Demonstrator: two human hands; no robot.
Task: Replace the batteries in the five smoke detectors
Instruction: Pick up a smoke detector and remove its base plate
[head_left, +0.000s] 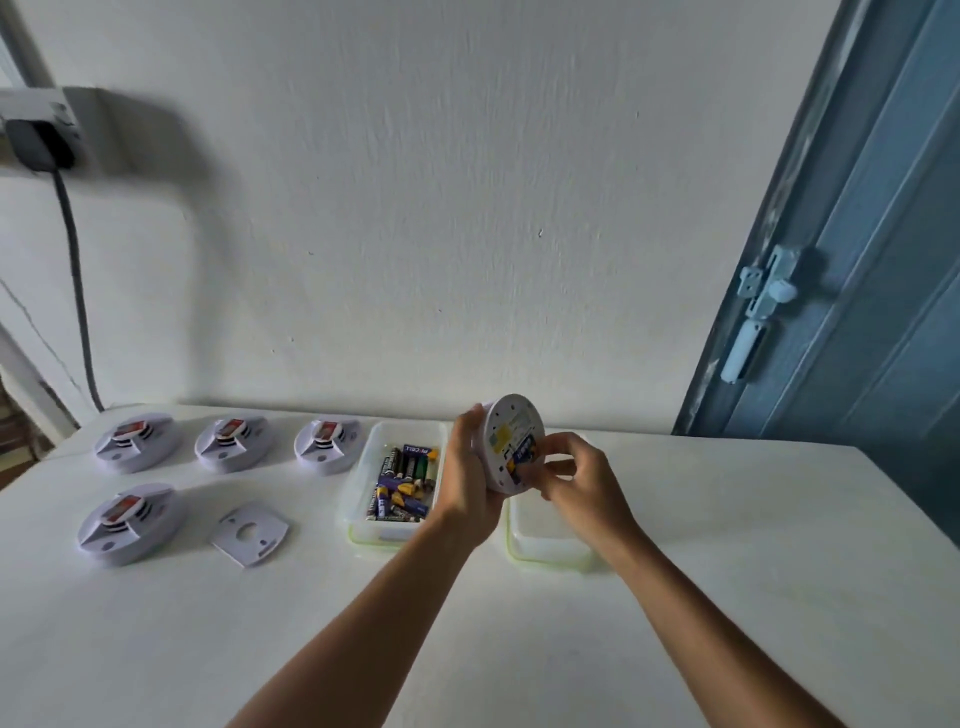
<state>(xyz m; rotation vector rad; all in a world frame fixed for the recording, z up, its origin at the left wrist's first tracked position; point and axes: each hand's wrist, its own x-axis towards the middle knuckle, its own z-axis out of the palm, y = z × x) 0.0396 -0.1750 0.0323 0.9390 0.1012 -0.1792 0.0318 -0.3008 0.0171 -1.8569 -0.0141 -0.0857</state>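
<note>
We hold one smoke detector (511, 441) up off the white tabletop (727, 571), tilted so its back faces us. Our left hand (470, 475) wraps its grip around the detector's left rim, clamped on the housing. Our right hand (574, 475) has its fingertips (535, 475) pinched together on a blue and yellow battery (522, 457) sitting in the open compartment on the back.

Below our hands stand two clear plastic tubs with green rims. The left tub (358, 493) holds a loose pile of batteries (402, 486); the right tub (545, 540) is mostly hidden behind our hands.

Four more detectors rest on the tabletop to the left, three in a back row (228, 444) and one nearer us (127, 522). A flat white mounting plate (249, 532) lies just right of that nearer one.
</note>
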